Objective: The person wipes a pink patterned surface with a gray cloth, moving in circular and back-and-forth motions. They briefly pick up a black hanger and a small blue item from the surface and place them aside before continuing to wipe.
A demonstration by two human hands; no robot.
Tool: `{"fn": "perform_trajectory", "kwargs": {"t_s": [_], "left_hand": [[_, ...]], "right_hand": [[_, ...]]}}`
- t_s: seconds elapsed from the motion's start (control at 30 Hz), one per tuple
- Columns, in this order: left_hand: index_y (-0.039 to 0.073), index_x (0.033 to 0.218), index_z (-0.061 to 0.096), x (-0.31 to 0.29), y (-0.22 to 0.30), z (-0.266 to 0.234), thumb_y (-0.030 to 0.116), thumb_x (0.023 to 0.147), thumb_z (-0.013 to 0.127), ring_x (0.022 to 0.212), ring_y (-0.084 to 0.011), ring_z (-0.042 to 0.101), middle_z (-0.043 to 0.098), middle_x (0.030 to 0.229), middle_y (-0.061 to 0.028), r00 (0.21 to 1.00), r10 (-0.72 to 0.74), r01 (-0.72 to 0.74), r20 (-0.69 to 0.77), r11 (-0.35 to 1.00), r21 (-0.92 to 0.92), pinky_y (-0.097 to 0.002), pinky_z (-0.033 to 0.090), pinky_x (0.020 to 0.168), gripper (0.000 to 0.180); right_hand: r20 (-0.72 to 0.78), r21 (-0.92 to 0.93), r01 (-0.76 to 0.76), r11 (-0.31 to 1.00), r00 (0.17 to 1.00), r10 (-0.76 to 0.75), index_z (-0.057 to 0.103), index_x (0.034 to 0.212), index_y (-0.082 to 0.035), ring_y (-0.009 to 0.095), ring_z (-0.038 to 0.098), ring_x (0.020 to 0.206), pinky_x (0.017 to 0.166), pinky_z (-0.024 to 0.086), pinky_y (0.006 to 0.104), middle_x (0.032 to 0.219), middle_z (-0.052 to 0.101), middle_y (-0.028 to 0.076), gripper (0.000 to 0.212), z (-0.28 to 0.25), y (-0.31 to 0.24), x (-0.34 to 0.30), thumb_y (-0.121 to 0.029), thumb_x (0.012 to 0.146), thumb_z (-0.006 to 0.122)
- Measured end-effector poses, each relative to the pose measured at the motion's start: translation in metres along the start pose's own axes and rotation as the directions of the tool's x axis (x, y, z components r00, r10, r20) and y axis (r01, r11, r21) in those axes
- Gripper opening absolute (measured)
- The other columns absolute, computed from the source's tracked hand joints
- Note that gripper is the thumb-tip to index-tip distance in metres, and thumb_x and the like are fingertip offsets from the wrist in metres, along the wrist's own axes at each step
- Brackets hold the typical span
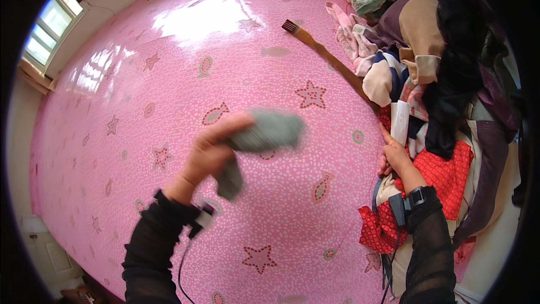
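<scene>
My left hand [211, 155] is closed around a grey-green sock [267, 130], blurred by motion, above the pink patterned sheet [185, 219]. One end of the sock sticks out to the right and the other hangs below my fingers. At the right, my right hand [398, 155] rests at the near side of a heap of clothes. Its index finger is stretched forward, with the other fingers loosely bent; nothing shows in its grip. Just beyond it lies a white, flat strip-like piece [400, 123]. Red patterned cloth [444, 177] lies beside my right wrist.
A long brown wooden back scratcher [326, 55] lies diagonally, its lower end by the heap. Pink-white cloth [353, 36], black cloth [450, 79] and beige cloth [419, 22] are piled up on the right. Cables run from devices strapped to both wrists. Windows [52, 25] stand far left.
</scene>
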State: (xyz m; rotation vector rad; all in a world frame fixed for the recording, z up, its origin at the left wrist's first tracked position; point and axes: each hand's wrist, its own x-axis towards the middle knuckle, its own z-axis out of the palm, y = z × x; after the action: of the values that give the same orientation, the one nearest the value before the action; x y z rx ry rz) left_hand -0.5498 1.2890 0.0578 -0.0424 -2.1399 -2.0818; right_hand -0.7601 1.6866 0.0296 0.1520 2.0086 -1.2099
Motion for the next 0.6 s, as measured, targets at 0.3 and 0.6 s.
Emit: {"fn": "perform_trajectory", "kwargs": {"t_s": [0.3,0.6], "left_hand": [[0.004,0.133,0.041,0.016,-0.101,-0.186,0.019,0.078,0.043,0.126,-0.0311,0.041,0.045,0.134,-0.0198,0.838,0.196,0.462,-0.51,0.244,0.853,-0.0362,0.03,0.106,0.058],[0.002,0.121,0.054,0.127,-0.097,-0.004,-0.001,0.069,0.051,0.121,-0.0314,0.048,0.053,0.125,-0.0184,0.955,0.294,-0.208,0.039,0.57,0.795,-0.0327,0.035,0.104,0.051]], "right_hand": [[-0.001,-0.12,0.042,0.992,0.999,-0.043,0.016,0.145,-0.033,0.02,0.056,0.039,0.034,0.043,0.027,0.05,0.053,0.01,0.077,0.003,-0.005,-0.005,-0.002,0.076,0.029],[-0.031,-0.178,0.052,0.983,0.998,-0.059,0.019,0.144,-0.036,0.019,0.057,0.041,0.035,0.044,0.027,0.052,0.053,0.008,0.073,0.006,-0.006,-0.006,-0.005,0.079,0.032]]}}
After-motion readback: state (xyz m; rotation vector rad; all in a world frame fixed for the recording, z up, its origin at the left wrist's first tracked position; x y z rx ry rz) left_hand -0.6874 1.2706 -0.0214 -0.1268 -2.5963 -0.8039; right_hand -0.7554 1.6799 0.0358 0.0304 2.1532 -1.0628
